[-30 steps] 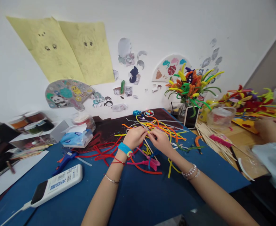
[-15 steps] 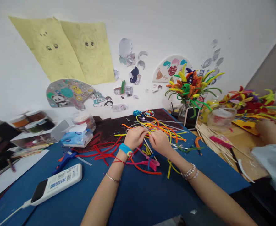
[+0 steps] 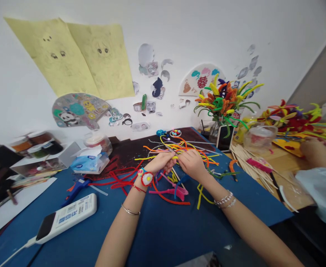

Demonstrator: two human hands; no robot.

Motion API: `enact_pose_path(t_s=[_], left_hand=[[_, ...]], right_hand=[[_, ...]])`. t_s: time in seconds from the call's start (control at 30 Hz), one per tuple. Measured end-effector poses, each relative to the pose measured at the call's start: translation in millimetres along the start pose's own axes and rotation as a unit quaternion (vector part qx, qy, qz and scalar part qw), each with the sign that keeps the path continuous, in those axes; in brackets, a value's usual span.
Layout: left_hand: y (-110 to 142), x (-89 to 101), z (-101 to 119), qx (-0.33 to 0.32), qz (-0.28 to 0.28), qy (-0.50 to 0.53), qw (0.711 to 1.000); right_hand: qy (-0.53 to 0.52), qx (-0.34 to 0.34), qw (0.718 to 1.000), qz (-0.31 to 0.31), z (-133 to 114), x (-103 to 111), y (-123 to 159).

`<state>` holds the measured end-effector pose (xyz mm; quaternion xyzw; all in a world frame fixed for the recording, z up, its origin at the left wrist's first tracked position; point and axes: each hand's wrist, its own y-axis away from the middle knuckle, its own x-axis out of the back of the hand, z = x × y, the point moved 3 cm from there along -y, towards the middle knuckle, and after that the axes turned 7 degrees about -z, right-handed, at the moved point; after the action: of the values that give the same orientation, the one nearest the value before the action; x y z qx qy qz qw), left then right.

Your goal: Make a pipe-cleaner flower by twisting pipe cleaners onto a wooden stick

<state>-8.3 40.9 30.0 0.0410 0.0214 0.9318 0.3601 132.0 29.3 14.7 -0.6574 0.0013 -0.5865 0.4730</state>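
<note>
The left hand (image 3: 159,164) and the right hand (image 3: 192,165) are close together above the middle of the blue tabletop (image 3: 163,230), and their fingers are pressed in a pinch on a thin yellow pipe cleaner (image 3: 174,157), but the fingers hide most of it. Around and under the two hands lies a loose tangle of orange and yellow pipe cleaners (image 3: 185,147), and it reaches onto a dark red board (image 3: 126,157). Red pipe cleaners (image 3: 118,181) lie near the left wrist, and pink pipe cleaners (image 3: 174,191) lie just below the hands. The left wrist has a blue band with a round red and white flower (image 3: 146,178), and the right wrist has silver bracelets (image 3: 224,199). Farther left there are a blue glue gun (image 3: 76,191), a pack of tissues (image 3: 90,162) and a white corded device (image 3: 68,216). Beyond the hands, a phone (image 3: 224,138) stands in front of a glass vase with pipe-cleaner flowers (image 3: 221,100). To the right, wooden sticks (image 3: 249,167) lie in a pile beside a plastic container (image 3: 256,139). At the right edge, another person's hand (image 3: 316,152) rests near more pipe-cleaner flowers (image 3: 291,118), apart from the two hands.
</note>
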Motion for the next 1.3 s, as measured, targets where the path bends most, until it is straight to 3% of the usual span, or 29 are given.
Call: enact_pose_path(t_s=[0.2, 0.37, 0.5, 0.6, 0.77, 0.93, 1.17, 1.3], left_hand=[[-3, 2.7, -14, -0.021, -0.035, 0.027, 0.999], [-6, 19.1, -18, -0.089, -0.018, -0.099, 0.991], [-7, 25.4, -17, -0.089, -0.009, -0.17, 0.981], [-7, 26.8, -15, -0.081, -0.018, -0.182, 0.98], [-6, 31.7, -22, -0.041, -0.026, -0.14, 0.989], [-4, 35.9, -22, -0.067, -0.035, -0.14, 0.987], [0, 32.5, -13, -0.089, -0.041, -0.17, 0.981], [2, 30.9, -8, -0.11, -0.033, -0.188, 0.975]], right_hand=[[-0.052, 0.019, 0.998, -0.025, -1, -3, -1], [-0.208, -0.011, 0.978, 0.015, 1, -9, -3], [-0.297, -0.062, 0.952, 0.052, 6, -12, -2], [-0.308, -0.075, 0.946, 0.061, 7, -13, -1], [-0.256, -0.046, 0.963, 0.066, 3, -14, 1], [-0.296, -0.015, 0.954, 0.04, -2, -12, -1], [-0.411, -0.09, 0.907, 0.024, -2, -9, -4], [-0.526, -0.183, 0.83, -0.011, 2, -19, -3]])
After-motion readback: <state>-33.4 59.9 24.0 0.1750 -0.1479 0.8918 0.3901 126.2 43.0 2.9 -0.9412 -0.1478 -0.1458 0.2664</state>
